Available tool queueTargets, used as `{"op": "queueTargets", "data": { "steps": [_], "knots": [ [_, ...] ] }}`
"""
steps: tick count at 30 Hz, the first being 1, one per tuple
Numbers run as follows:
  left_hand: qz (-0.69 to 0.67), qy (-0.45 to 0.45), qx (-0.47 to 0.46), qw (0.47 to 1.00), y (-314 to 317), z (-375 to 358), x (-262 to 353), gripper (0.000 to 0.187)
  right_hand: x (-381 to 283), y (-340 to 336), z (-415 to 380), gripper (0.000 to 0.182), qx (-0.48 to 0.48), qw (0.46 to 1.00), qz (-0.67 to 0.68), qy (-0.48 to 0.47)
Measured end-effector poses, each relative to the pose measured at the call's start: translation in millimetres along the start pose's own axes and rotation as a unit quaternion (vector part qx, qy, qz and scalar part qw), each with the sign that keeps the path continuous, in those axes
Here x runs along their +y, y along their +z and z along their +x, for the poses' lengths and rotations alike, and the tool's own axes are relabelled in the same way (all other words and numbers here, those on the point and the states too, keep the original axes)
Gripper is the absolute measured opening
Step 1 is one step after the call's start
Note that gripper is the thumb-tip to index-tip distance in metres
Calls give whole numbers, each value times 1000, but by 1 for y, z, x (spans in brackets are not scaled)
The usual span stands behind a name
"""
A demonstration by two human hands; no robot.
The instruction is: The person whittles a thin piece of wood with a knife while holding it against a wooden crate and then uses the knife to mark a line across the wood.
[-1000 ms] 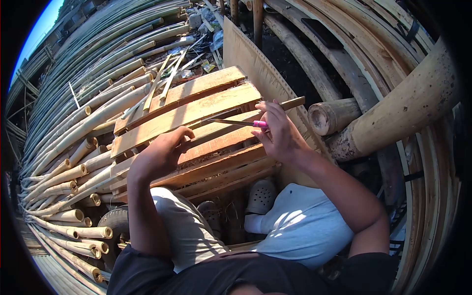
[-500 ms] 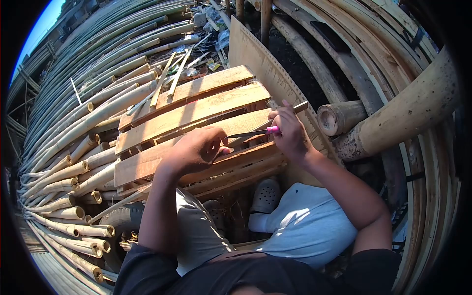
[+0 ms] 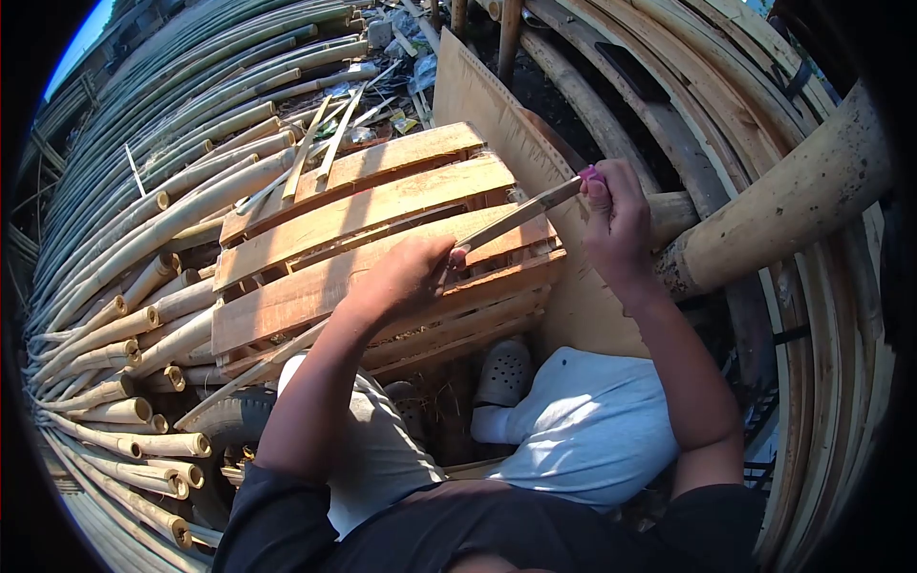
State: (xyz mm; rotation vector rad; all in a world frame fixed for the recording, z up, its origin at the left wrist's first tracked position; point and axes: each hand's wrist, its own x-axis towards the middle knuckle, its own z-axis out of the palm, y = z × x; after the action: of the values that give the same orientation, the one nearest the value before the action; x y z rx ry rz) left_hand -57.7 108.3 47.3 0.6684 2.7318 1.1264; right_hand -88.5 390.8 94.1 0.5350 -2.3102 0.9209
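My left hand [image 3: 411, 275] is closed around the near end of a thin bamboo strip [image 3: 521, 218], above the slatted wooden pallet [image 3: 373, 215]. The strip slants up and right towards my right hand [image 3: 619, 220]. My right hand is closed on a tool with a pink part [image 3: 592, 175], beside the strip's far end. Most of the tool is hidden by my fingers, so its blade cannot be told apart from the strip. Two narrow loose strips [image 3: 341, 134] lie across the pallet's far left corner.
Bamboo poles [image 3: 196, 205] are stacked on the left. A thin board [image 3: 497, 105] stands on edge behind the pallet. A thick bamboo pole [image 3: 793, 196] and long split lengths [image 3: 831, 363] lie on the right. A dark phone-like object [image 3: 632, 72] rests at the upper right.
My right hand has moved up and right, away from my left hand, with the pink part now at the strip's far end. My left hand has moved slightly right and its grip looks tighter.
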Motion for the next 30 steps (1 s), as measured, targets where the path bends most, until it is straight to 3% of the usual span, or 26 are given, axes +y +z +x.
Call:
{"op": "queueTargets", "data": {
  "steps": [1,4,10,16,17,21,26,28,29,30],
  "knots": [
    [-9,8,36,999,4,0,0,31,-1,2,-2,34,13,997,58,49],
    [19,-4,66,998,-3,0,11,31,-3,1,-8,35,-38,989,48,135],
    [28,2,74,997,-1,5,7,32,12,20,-6,39,-57,985,-82,143],
    [39,-32,50,997,-2,2,-3,33,7,26,-3,45,-97,975,-69,189],
    [38,-33,49,998,-2,3,-1,33,2,23,3,46,-95,962,-39,254],
    [116,-13,75,990,2,5,4,31,-5,48,-22,48,-84,979,-71,172],
    [128,1,50,990,-2,10,-2,28,16,41,-4,44,-97,960,-26,263],
    [149,25,54,987,1,13,-6,27,-5,53,-19,41,-79,983,-13,165],
    [148,24,56,987,1,14,-8,27,-5,58,-26,39,-160,970,13,181],
    [150,7,46,988,0,14,-9,26,-3,60,-28,39,-161,970,14,181]
  ]
}}
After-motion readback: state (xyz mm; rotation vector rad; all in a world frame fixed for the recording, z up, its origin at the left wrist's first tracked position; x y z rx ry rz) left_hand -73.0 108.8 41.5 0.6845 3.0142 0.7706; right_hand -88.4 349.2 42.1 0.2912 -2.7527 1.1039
